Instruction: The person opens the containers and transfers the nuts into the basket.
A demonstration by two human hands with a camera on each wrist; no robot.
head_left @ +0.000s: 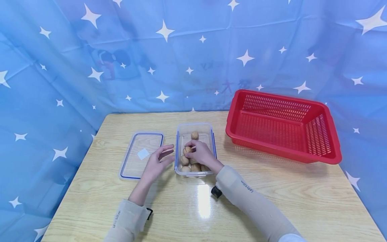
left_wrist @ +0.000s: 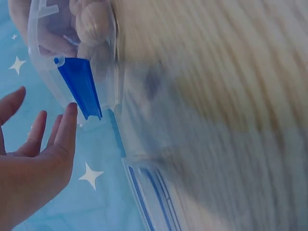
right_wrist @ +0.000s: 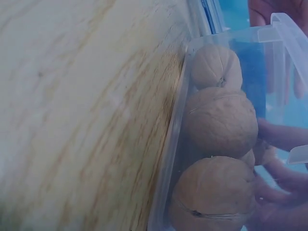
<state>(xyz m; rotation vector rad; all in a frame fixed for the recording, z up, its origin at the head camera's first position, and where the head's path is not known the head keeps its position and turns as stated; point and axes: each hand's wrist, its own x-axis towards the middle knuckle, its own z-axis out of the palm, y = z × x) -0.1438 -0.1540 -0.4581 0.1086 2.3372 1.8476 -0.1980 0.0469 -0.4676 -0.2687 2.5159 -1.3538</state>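
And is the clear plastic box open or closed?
Open: its lid lies on the table beside the box, and the right hand is inside.

Wood-grained table point(head_left: 272, 198): lid point(head_left: 148, 143) placed toward left edge, container point(head_left: 195, 127) toward far edge, red basket point(head_left: 272, 148) toward far right corner.

Walnuts point(left_wrist: 93, 24) inside clear box point(left_wrist: 107, 89)

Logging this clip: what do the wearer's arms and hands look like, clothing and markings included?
The left hand and right hand are both ungloved. The left sleeve and right sleeve are pale beige-grey with small dark lettering, apparently "LetsSlim" on the right. A small black piece shows by the left cuff and another by the right. Whitish fabric borders the right sleeve's lower end.
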